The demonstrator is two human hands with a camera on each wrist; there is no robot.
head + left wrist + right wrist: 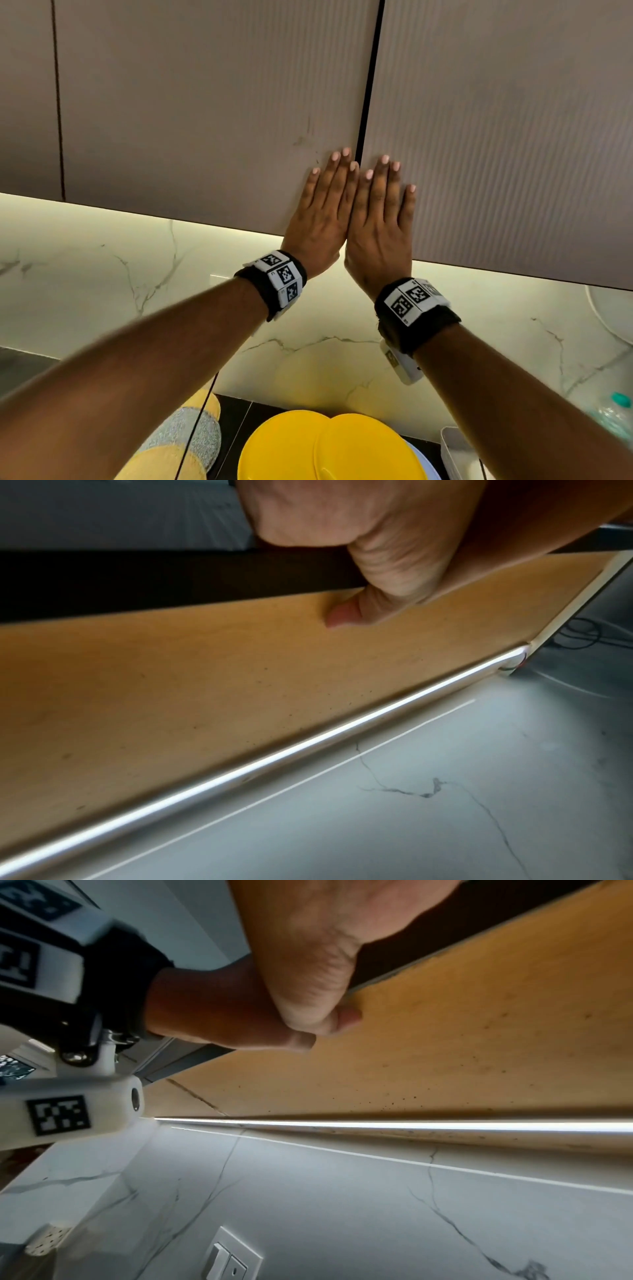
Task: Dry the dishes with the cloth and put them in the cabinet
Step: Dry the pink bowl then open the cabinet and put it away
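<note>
Taupe ribbed cabinet doors (212, 102) hang closed at twelve o'clock, a dark seam between them. Left hand (320, 212) and right hand (380, 219) lie flat against the lower corners, fingers straight and close together, thumbs hooked under the tan wooden underside (205, 696). Two round yellow plastic plates (308, 448) overlap at six o'clock; a yellow-grey knitted cloth (191, 442) lies at seven.

Below my light strip (411, 1125) runs the veined marble backsplash (102, 274), a double wall switch (230, 1261) set lower in it.
</note>
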